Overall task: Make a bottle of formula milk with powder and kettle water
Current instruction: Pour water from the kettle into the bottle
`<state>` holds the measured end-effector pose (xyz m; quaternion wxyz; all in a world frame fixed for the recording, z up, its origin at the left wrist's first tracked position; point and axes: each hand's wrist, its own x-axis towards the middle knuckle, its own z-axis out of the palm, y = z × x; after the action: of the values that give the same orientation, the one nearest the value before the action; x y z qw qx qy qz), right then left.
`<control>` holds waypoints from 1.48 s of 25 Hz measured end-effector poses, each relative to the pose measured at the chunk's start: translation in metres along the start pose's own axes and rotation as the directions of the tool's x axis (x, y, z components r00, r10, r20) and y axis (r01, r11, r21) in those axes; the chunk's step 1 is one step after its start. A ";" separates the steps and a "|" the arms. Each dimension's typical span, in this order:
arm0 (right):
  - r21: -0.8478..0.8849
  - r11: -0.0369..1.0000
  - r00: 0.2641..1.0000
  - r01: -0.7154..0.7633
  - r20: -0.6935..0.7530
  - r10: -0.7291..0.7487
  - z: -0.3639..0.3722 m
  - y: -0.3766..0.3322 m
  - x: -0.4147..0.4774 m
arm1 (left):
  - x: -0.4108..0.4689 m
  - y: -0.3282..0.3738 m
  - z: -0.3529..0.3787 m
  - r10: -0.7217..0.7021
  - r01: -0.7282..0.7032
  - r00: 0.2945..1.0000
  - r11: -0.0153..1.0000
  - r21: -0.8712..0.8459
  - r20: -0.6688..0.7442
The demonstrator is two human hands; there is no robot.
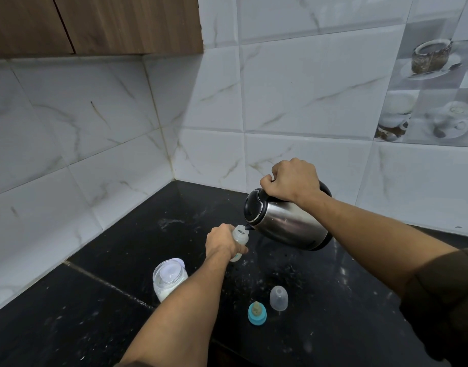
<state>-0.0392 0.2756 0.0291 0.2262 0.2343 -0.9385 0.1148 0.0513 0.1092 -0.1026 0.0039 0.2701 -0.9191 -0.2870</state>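
Two hands gripping, left (222, 243) bottle (240, 238), right (291, 181) kettle (288, 223)

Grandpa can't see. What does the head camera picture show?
The right hand tips a black-lidded steel kettle, spout at the mouth of a clear baby bottle gripped by the left hand. On the black counter stand a clear powder jar, a blue teat ring and a clear cap.

Jar (169, 279), teat (257, 313), cap (279, 298) obstruct the near counter (68, 313).
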 end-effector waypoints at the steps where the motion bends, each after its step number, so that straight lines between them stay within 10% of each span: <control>1: -0.001 1.000 1.000 0.002 0.000 -0.002 0.000 0.000 0.000 | 0.000 0.000 0.000 0.001 -0.001 1.000 1.000 0.000 -0.001; 37: -0.002 1.000 1.000 -0.008 -0.005 0.008 -0.002 0.003 -0.002 | -0.002 0.001 0.004 0.007 -0.007 1.000 1.000 -0.011 0.002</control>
<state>-0.0384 0.2795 0.0300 0.2282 0.2303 -0.9389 0.1155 0.0518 0.1123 -0.1050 0.0055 0.2666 -0.9185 -0.2920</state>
